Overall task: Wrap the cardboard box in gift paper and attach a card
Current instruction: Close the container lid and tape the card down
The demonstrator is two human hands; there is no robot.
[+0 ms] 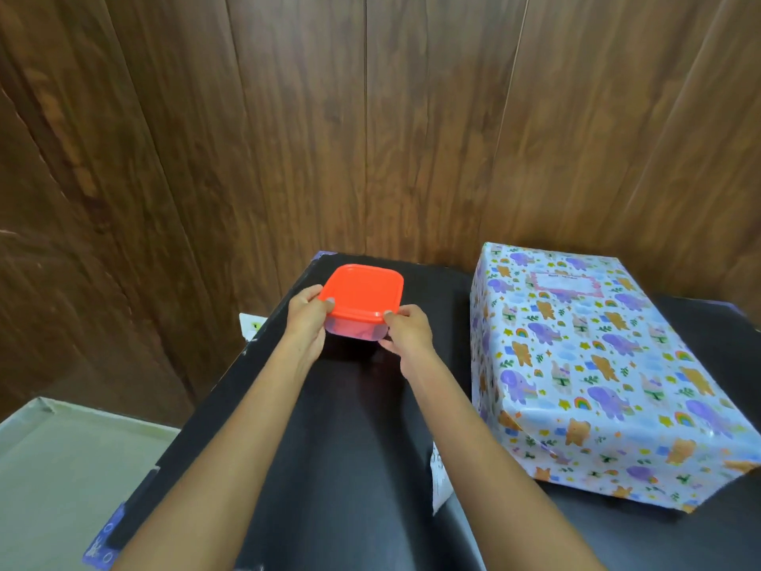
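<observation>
Grip: the left hand [306, 319] and right hand [407, 329] each grasp a near corner of a square clear plastic container [354, 330], with thumbs on its orange lid [362, 290].

The rectangular box [486, 344] lies flat at the right of the black tabletop [350, 447], well apart from both hands. It is fully covered in glossy pale blue gift paper [617, 405] printed with purple elephants, orange bears and rainbows, and the near end is folded shut. A pink-bordered card [566, 283] sits on its top face near the far end; the text is illegible. A dark wood-panelled wall [370, 117] stands behind.
</observation>
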